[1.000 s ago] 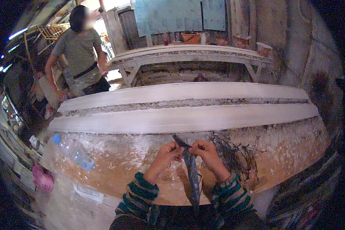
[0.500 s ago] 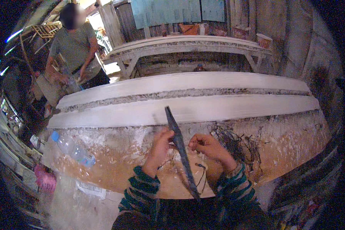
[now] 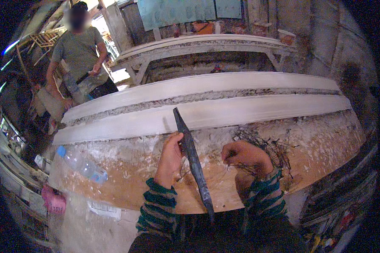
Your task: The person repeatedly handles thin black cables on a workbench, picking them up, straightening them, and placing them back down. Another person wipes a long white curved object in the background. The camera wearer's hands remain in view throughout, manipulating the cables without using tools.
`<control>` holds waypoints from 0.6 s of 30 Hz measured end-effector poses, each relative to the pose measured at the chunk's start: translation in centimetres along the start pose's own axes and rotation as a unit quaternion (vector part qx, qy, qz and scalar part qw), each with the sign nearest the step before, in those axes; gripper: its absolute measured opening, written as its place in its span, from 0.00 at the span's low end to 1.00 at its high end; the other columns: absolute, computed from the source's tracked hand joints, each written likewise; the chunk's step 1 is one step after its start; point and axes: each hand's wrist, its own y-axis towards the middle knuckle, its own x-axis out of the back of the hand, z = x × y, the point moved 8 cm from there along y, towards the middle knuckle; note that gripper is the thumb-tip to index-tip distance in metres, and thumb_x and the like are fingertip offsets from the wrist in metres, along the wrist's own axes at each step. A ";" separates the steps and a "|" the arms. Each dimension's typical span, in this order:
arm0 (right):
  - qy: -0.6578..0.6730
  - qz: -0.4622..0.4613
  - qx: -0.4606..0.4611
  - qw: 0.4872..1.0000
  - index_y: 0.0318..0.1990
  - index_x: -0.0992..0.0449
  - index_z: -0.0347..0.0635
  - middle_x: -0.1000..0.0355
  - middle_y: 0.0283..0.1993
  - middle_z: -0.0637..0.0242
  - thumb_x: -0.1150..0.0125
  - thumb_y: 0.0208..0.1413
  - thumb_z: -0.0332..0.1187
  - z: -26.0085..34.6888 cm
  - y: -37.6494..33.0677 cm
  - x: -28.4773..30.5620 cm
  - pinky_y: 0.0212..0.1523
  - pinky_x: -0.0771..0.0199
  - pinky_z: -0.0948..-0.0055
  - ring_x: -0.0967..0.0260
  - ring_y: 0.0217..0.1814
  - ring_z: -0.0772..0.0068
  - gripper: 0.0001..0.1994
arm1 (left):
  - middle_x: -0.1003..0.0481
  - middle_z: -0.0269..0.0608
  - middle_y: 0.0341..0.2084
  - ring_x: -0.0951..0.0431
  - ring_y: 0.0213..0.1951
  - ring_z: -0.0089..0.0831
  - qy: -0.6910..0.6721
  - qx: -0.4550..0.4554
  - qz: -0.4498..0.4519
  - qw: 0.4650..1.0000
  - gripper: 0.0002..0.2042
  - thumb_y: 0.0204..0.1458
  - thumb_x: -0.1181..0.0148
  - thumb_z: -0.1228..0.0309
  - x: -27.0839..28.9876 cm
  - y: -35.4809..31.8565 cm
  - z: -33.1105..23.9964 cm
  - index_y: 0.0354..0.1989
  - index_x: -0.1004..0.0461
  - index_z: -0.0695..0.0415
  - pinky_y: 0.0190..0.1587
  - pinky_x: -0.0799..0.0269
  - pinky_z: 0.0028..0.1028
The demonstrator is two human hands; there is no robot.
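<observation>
Grey-black and tapered at both ends, a long thin strip [image 3: 193, 158] hangs at a slant in the head view, above the near side of a flaked, white-spattered table [image 3: 133, 192]. Its top shows against a white band; its lower end reaches past the table's near edge, toward the wearer.

The left hand [image 3: 169, 154] pinches the strip in its upper part, between thumb and fingers. The right hand [image 3: 250, 157], apart from the strip, has its fingers curled in; whether they grip a fine strand cannot be told.

How far along: the strip is picked up and held by one hand, and not set down. It looks partway handled, with no finished state to be seen. Loose black strands [image 3: 284, 154] lie in an unsorted tangle on the table, beside and partly hidden by the right hand, which could snag there.

Two long white bands, the near one [image 3: 257, 110] and the far one [image 3: 257, 82], fill the back of the table and limit the working room. A clear bottle [image 3: 82, 165] with a blue cap lies at the left, well apart from both hands. Beyond, at the upper left, stands another person [image 3: 81, 55]; farther back, a second table [image 3: 198, 49] and an orange tub [image 3: 203, 28].
</observation>
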 end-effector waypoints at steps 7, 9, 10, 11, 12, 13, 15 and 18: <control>0.092 -0.207 0.003 0.974 0.26 0.31 0.40 0.33 0.27 0.71 0.44 0.37 0.21 0.1 -2.6 7.1 0.34 0.35 0.78 0.37 0.32 0.80 0.06 | 0.30 0.31 0.25 0.30 0.27 0.24 0.003 -0.005 0.024 1.000 0.06 0.49 0.49 0.67 -0.6 -0.3 -0.5 0.33 0.34 0.54 0.31 0.32 0.26; 0.046 -0.264 -0.004 0.963 0.26 0.30 0.40 0.33 0.27 0.70 0.43 0.37 0.23 0.0 -3.3 8.4 0.35 0.35 0.77 0.36 0.32 0.79 0.06 | 0.30 0.31 0.25 0.29 0.28 0.24 0.001 -0.001 0.020 1.000 0.06 0.48 0.48 0.68 -0.7 -0.5 -0.5 0.33 0.34 0.54 0.32 0.32 0.25; 0.014 -0.295 -0.003 0.955 0.26 0.30 0.41 0.32 0.27 0.70 0.42 0.38 0.26 0.0 -3.6 9.0 0.35 0.34 0.76 0.36 0.32 0.78 0.05 | 0.29 0.31 0.25 0.29 0.28 0.24 0.002 0.002 0.014 1.000 0.06 0.48 0.48 0.68 -0.7 -0.6 -0.4 0.33 0.33 0.54 0.32 0.32 0.25; -0.018 -0.325 -0.001 0.945 0.27 0.29 0.41 0.32 0.27 0.69 0.41 0.39 0.28 0.1 -3.7 9.5 0.36 0.34 0.75 0.36 0.32 0.77 0.06 | 0.29 0.31 0.25 0.29 0.26 0.23 0.010 -0.003 0.016 1.000 0.06 0.48 0.47 0.67 -0.9 -0.7 -0.4 0.32 0.32 0.53 0.28 0.33 0.25; -0.059 -0.374 0.010 0.926 0.26 0.30 0.40 0.32 0.28 0.70 0.42 0.37 0.26 0.4 -3.9 10.1 0.36 0.35 0.76 0.36 0.32 0.78 0.06 | 0.29 0.30 0.24 0.29 0.25 0.22 0.020 -0.007 0.014 1.000 0.06 0.48 0.47 0.66 -1.0 -0.8 -0.3 0.31 0.32 0.53 0.24 0.33 0.24; -0.099 -0.420 0.021 0.902 0.26 0.30 0.40 0.33 0.28 0.71 0.44 0.35 0.23 0.7 -4.1 10.4 0.36 0.36 0.78 0.36 0.32 0.79 0.06 | 0.28 0.30 0.24 0.29 0.23 0.21 0.028 -0.015 0.016 0.999 0.06 0.47 0.46 0.65 -1.2 -0.9 -0.3 0.30 0.31 0.52 0.21 0.34 0.24; -0.159 -0.478 0.049 0.863 0.26 0.31 0.40 0.33 0.28 0.72 0.46 0.36 0.21 1.5 -4.4 10.4 0.37 0.37 0.80 0.37 0.33 0.80 0.07 | 0.28 0.30 0.23 0.29 0.22 0.21 0.038 -0.007 0.000 0.999 0.06 0.47 0.46 0.65 -1.1 -0.8 0.1 0.29 0.31 0.52 0.19 0.34 0.23; -0.133 -0.465 0.078 0.872 0.28 0.31 0.40 0.32 0.29 0.71 0.45 0.42 0.23 2.1 -3.2 8.6 0.39 0.37 0.79 0.36 0.35 0.79 0.05 | 0.28 0.29 0.22 0.29 0.21 0.20 0.083 0.000 0.004 0.997 0.06 0.48 0.46 0.64 -1.3 -0.9 0.6 0.28 0.31 0.53 0.19 0.35 0.21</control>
